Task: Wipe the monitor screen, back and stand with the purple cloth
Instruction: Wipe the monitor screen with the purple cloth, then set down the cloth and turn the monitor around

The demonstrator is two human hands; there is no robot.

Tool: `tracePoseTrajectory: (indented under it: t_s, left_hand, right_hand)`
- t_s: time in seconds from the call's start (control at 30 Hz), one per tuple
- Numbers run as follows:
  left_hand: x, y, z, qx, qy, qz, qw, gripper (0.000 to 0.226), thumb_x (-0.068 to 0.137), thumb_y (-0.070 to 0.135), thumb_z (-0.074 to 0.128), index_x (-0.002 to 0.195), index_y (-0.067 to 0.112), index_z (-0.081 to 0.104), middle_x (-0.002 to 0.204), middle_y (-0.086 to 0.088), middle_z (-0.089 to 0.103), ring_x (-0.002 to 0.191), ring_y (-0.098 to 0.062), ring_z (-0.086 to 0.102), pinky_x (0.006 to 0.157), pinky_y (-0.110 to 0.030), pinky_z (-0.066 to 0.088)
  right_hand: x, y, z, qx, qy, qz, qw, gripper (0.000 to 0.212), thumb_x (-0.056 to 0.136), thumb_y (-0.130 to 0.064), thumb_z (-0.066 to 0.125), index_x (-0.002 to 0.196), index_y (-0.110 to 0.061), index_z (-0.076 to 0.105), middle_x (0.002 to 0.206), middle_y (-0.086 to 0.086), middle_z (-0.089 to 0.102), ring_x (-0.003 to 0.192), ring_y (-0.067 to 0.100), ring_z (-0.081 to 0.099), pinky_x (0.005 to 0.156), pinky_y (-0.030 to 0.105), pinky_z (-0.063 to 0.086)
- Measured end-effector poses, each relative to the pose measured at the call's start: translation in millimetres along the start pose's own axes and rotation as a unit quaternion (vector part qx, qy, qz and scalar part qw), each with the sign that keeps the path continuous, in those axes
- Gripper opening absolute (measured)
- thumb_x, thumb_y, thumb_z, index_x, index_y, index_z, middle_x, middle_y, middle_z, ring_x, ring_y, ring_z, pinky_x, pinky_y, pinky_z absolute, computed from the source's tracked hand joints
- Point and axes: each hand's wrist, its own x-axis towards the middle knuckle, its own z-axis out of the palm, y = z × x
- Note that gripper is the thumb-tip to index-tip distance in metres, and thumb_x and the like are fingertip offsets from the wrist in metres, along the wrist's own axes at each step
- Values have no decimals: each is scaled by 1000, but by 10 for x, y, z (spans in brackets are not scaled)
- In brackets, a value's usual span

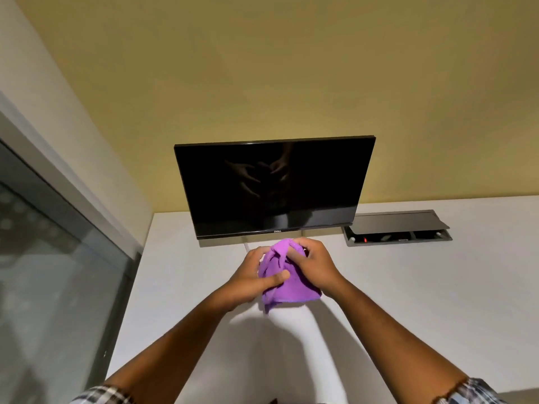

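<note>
Cloth [287,282] before monitor [274,185], perhaps apart.

Two bare forearms in view, no watch, rings or gloves. Left hand [250,277], right hand [316,262] uncovered. Sleeves pushed up near elbows: plaid fabric, white, grey-blue, dark check lines, orange-brown stripe; left sleeve [102,395], right sleeve [469,392].

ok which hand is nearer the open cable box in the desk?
Right. The right hand grips the purple cloth just left of the cable box; the left hand holds the cloth's far side, further away.
</note>
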Motion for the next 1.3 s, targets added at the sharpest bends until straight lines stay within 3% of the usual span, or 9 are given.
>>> tracePoseTrajectory:
  t_s: [0.1, 0.2, 0.37, 0.5, 0.63, 0.77, 0.9, 1.0, 1.3]
  left_hand:
    - [129, 108, 183, 49, 45, 51, 996, 55, 84, 38, 79, 131, 33, 52, 119, 24, 58, 106, 4, 61, 81, -14, 52]
    - [323, 120, 263, 81, 127, 54, 987, 20, 99, 24, 63, 119, 24, 64, 109, 7, 69, 98, -12, 65, 84, -24, 53]
    - [476, 206, 449, 20, 178, -9, 984, 26, 103, 12, 48, 110, 21, 70, 108, 1, 72, 98, -15, 66, 82, -24, 51]
    - [538, 249, 681, -79, 174, -91, 977, 27, 106, 16, 41, 106, 18, 68, 94, -6, 73, 79, -18, 65, 58, -20, 48]
    - [480, 169, 846, -82, 89, -162, 979, 32, 107, 30, 33, 99, 18, 62, 63, 8, 61, 60, -12, 49, 51, -19, 37]
    - [413, -28, 1052, -85, -10, -201, 976, 36, 105, 37, 38, 110, 21, 70, 103, -9, 75, 94, -26, 67, 87, -36, 54]
    - [350, -369, 1287, -52, -6, -243, 969, 30, 107, 39, 39, 116, 19, 59, 117, -13, 68, 97, -26, 67, 80, -33, 56]
    - [308, -755, 1346, 93, 22, -244, 965, 31, 103, 20, 42, 131, 17, 54, 135, -10, 60, 114, -24, 61, 96, -35, 50]
    - [291, -919, 1199, 184, 27, -244, 952, 34, 103, 24, 48, 135, 18, 57, 136, -3, 59, 125, -21, 55, 93, -24, 40]
  right_hand:
    - [85, -38, -207, 11, -8, -12, 1000, 17, 100, -19, 66, 86, -14, 74, 82, 3, 72, 71, 9, 62, 67, 25, 51]
    - [190, -56, -495, 18, -25, -14, 999, 7, 95, -19, 73, 93, -14, 77, 90, 1, 76, 79, 10, 68, 73, 26, 54]
    - [186, 70, -989, -22, -96, 36, 994, 29, 84, -27, 88, 112, -22, 79, 107, -11, 77, 97, 8, 71, 80, 21, 54]
    - [110, 283, -1199, -106, -142, 94, 980, 15, 90, -30, 82, 85, -19, 75, 92, -1, 72, 85, 16, 70, 66, 28, 57]
    - [5, 410, -1358, -92, -140, 145, 975, 28, 94, -26, 76, 69, -17, 67, 71, 0, 64, 68, 15, 61, 60, 27, 46]
    - [-94, 572, -1522, -77, -200, 166, 963, 30, 94, -28, 74, 70, -11, 68, 67, 5, 60, 62, 15, 54, 55, 24, 40]
    - [-208, 868, -1471, -177, -214, 162, 947, 18, 98, -27, 71, 107, -11, 75, 98, -1, 68, 88, 16, 66, 71, 24, 55]
    - [-391, 1296, -1338, -319, -211, 176, 907, 43, 90, -31, 73, 131, -22, 66, 115, -3, 68, 100, 19, 66, 83, 32, 58]
    - [-560, 1707, -1275, -433, -155, 187, 868, 63, 90, -42, 69, 149, -28, 51, 139, 5, 53, 123, 28, 57, 97, 41, 55]
